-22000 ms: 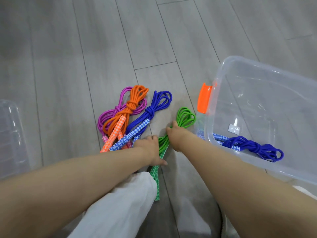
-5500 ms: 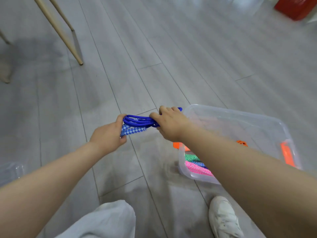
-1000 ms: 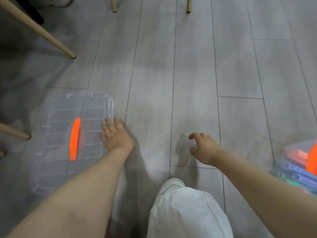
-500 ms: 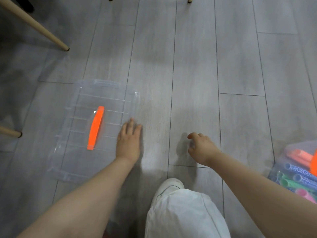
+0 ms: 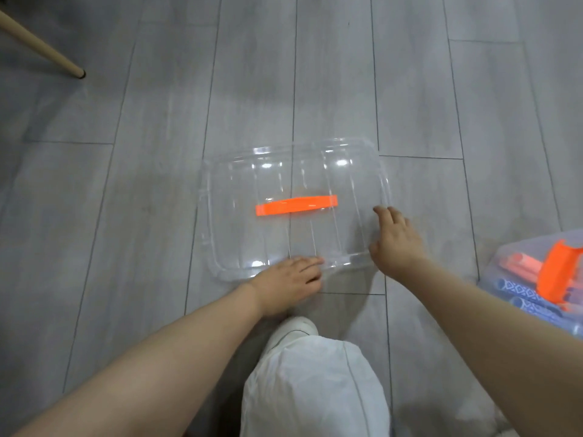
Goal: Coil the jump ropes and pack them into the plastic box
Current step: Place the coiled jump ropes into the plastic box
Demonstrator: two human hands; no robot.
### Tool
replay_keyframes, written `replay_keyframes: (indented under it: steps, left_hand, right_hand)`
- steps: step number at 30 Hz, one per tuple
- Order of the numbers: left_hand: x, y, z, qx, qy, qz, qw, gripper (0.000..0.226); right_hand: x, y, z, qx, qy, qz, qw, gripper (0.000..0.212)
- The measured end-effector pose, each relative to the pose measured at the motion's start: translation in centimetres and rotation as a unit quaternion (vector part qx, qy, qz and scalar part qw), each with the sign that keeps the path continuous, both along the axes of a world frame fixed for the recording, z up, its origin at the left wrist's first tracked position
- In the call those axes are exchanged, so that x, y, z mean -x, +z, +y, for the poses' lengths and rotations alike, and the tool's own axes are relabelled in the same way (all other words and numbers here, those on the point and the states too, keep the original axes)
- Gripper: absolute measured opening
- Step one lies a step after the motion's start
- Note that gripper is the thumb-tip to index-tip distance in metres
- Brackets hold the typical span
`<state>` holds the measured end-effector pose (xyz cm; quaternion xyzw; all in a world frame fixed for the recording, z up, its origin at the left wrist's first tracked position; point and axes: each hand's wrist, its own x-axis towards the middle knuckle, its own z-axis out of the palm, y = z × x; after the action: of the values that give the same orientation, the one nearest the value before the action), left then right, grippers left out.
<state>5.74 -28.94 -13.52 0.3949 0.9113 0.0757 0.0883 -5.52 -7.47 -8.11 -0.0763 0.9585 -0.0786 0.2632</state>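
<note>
Illumination: soft, even, moderately bright; source not visible.
Glare: small white highlights on the clear lid point(image 5: 296, 171).
Shadows: diffuse dark patches on the grey floor point(image 5: 126, 152), densest beneath the forearms.
Sharpness: slight motion blur overall.
Distortion: wide-angle bowing of plank seams toward edges.

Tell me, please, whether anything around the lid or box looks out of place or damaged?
Nothing stands out. The clear lid lies flat on the floor, apart from the plastic box, with both hands at its near edge. No crack shows.
</note>
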Motion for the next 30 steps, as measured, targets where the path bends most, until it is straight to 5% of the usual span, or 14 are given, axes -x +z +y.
replay_keyframes:
  steps: [5,10,18,30]
  left_hand:
    - [-0.1,-0.4,0.4,-0.022,-0.063,-0.016,0.998,0.028]
    - [0.4,0.7,-0.1,-0.139,0.157,-0.046,0.977,0.046]
    - [2.3,0.9,-4.0,-0.043,0.594,-0.09,0.798,0.069]
    - [1.7,1.1,-5.4,-0.074,0.621,-0.092,0.775,0.068]
  right_hand:
    - [-0.2,-0.6,1.6,-0.034,-0.054,-0.022,0.998,0.067]
    - [-1.8,-1.6,2.6,0.001,-0.098,0.021,0.995,0.069]
    - [-4.1,-2.9,4.4,0.065,-0.233,0.039,0.97,0.074]
    - [-5.0,-3.5,4.9,0.128,-0.28,0.072,0.949,0.058]
